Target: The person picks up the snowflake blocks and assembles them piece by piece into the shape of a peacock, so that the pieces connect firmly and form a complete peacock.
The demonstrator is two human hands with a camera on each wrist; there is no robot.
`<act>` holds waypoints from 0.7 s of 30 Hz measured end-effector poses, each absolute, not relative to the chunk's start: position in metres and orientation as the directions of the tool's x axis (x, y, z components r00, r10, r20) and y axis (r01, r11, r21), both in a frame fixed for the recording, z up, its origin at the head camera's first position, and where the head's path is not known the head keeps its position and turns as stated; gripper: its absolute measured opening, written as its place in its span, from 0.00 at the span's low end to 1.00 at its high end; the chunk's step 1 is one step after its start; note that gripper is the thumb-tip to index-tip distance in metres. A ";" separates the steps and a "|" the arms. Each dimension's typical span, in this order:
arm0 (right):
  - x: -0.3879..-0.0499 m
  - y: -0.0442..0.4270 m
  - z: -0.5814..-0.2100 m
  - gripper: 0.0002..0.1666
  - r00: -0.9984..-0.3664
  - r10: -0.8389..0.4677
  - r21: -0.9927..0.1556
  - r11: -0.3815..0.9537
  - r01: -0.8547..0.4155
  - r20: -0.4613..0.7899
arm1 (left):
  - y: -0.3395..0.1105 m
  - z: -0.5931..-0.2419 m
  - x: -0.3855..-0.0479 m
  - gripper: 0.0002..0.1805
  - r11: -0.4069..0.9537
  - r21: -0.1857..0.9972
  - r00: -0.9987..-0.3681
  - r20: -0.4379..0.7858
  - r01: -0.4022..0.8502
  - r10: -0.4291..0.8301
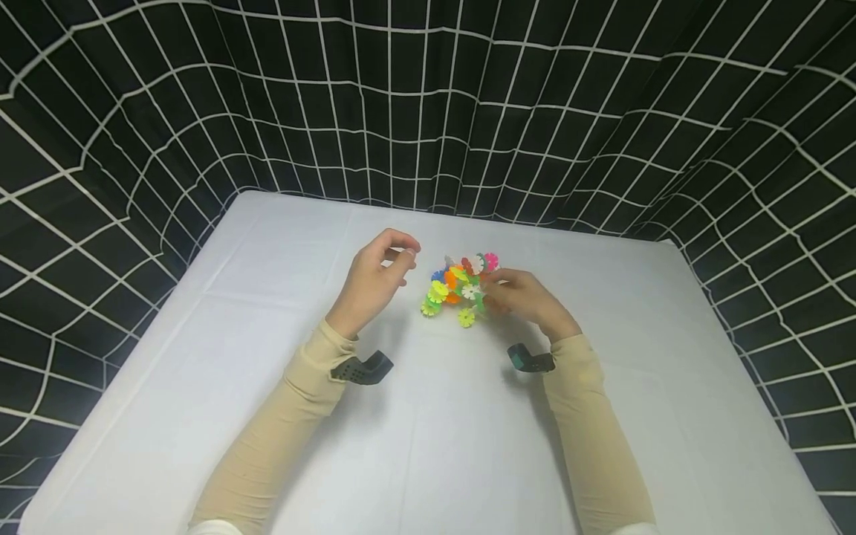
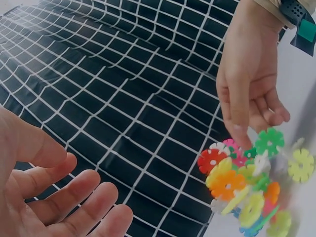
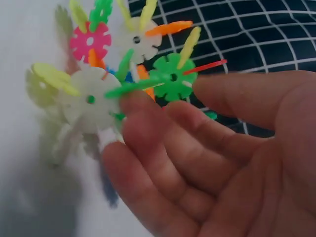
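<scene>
A cluster of joined plastic snowflake discs [image 1: 451,280] in green, yellow, orange, white, red, pink and blue is over the far middle of the table. From its right side my right hand [image 1: 524,296] pinches it. In the right wrist view, thumb and forefinger meet at a green disc [image 3: 165,89] on its edge, while the other fingers curl loosely beneath. To the left of the cluster and apart from it, my left hand [image 1: 376,276] hovers with relaxed, slightly bent fingers. Nothing lies in that palm in the left wrist view. Whether the cluster touches the table, I cannot tell.
A white cloth covers the table [image 1: 428,446]. Behind it and on both sides hangs a black curtain [image 1: 414,111] with a white grid. Dark camera mounts stick out from the left wrist [image 1: 363,368] and the right wrist [image 1: 530,360].
</scene>
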State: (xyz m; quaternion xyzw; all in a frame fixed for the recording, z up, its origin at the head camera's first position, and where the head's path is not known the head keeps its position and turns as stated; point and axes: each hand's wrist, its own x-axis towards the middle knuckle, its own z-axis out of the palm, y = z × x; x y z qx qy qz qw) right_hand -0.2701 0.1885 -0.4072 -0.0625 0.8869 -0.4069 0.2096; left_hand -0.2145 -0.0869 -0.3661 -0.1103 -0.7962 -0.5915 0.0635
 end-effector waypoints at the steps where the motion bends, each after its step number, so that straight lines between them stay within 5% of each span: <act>1: -0.269 0.187 -0.407 0.26 -0.899 -0.303 -0.764 0.643 0.052 -0.316 | -0.087 -0.366 -0.215 0.12 0.279 0.926 -0.967 0.233 0.253 0.103; 7: -0.263 0.177 -0.406 0.23 -0.844 -0.430 -0.855 0.515 0.063 -0.321 | -0.086 -0.365 -0.214 0.12 0.288 0.923 -0.967 0.231 0.254 0.111; 21: -0.254 0.157 -0.408 0.12 -0.781 -0.519 -0.850 0.526 0.027 -0.347 | -0.092 -0.365 -0.216 0.12 0.314 0.919 -0.971 0.218 0.240 0.104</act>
